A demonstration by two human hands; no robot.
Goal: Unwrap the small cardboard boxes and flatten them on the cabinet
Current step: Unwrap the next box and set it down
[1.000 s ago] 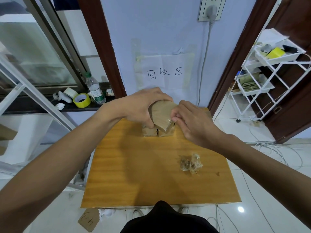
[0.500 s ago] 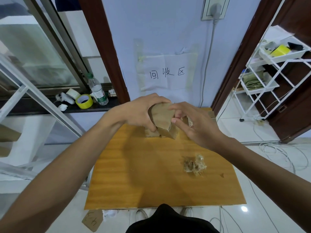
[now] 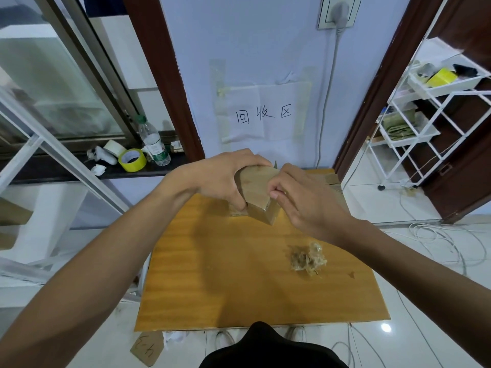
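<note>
Mid-unwrap: left hand (image 3: pixel 223 179) grip curled round box (image 3: pixel 256 187), right hand (image 3: pixel 305 200) pinching its top edge. Tape wad (image 3: pixel 307 257) on bench (image 3: pixel 239 274), flattened card (image 3: pixel 330 181) far right; this box not yet flattened.

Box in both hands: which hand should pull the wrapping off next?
Probably the right hand. Its fingertips pinch at the near edge of the box, ready to peel. The left hand grips the box from the other side and steadies it above the cabinet.
</note>
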